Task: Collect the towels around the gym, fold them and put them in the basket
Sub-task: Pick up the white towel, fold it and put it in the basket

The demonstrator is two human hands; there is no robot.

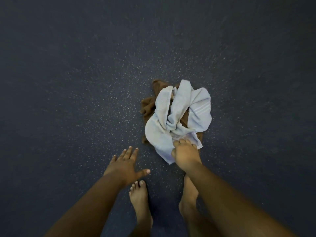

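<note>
**Ann:** Towels on the floor, right of centre: a crumpled pale blue terry towel with white stripes (177, 115) heaped over a rumpled brown terry towel (148, 106), which peeks out at the far and left edges of the pile.

**Ben:** And the right hand (185, 155) is on it, fingers curled into the near edge of the blue cloth, gripping a bunch of fabric.

**Ann:** Left hand (127, 164) holds nothing. Fingers straight and spread, thumb pointing right, it hovers left of the pile, apart from both towels.

**Ben:** Two bare feet at the near edge, the left foot (140, 200) just beneath that open hand, the right foot (189, 197) partly hidden by the right forearm.

**Ann:** All on a dark speckled rubber floor (68, 82). No basket in view.
</note>
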